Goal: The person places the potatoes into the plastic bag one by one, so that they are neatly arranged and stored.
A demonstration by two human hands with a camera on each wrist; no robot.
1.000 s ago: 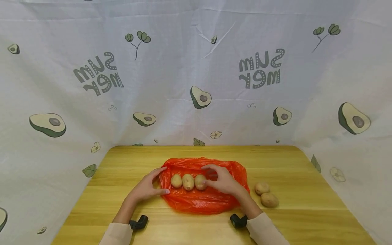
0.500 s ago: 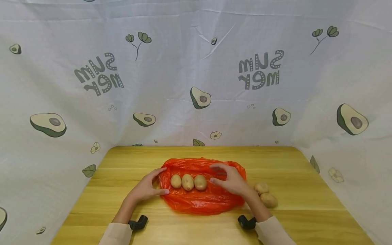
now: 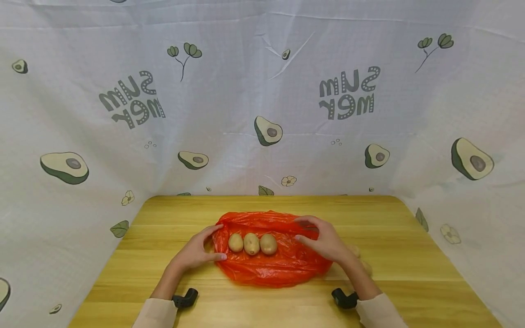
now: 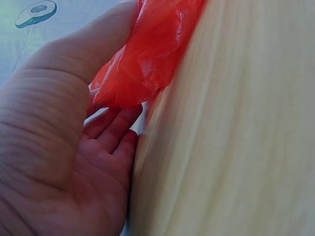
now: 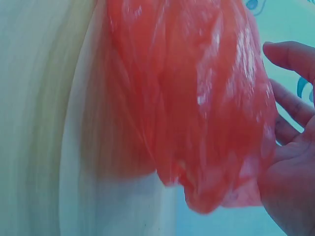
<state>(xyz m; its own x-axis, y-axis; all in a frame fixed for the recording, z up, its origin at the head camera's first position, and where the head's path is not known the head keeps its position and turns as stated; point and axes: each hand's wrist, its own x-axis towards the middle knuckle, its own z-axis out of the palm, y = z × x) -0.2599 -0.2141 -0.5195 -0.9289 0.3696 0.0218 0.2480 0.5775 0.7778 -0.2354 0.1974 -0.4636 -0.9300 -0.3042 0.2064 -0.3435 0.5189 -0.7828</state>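
Three potatoes lie in a row inside a spread, wide-mouthed red plastic bag on the table. My left hand holds the bag's left end, thumb and fingers set wide apart at its rim; in the left wrist view the thumb's tip is hidden by the red plastic. Over the bag's right end is my right hand, its fingers loosely bent and holding nothing. In the right wrist view, the bag's crumpled side fills the middle, with the right hand beside it.
To the right of the bag, two more potatoes are mostly hidden by my right forearm. A wooden table bears everything, and a white curtain printed with avocados hangs behind and at both sides.
My right hand has let go of the rightmost potato in the bag and moved right, its forearm now covering most of the two outside potatoes. The left hand stays at the bag's left end.
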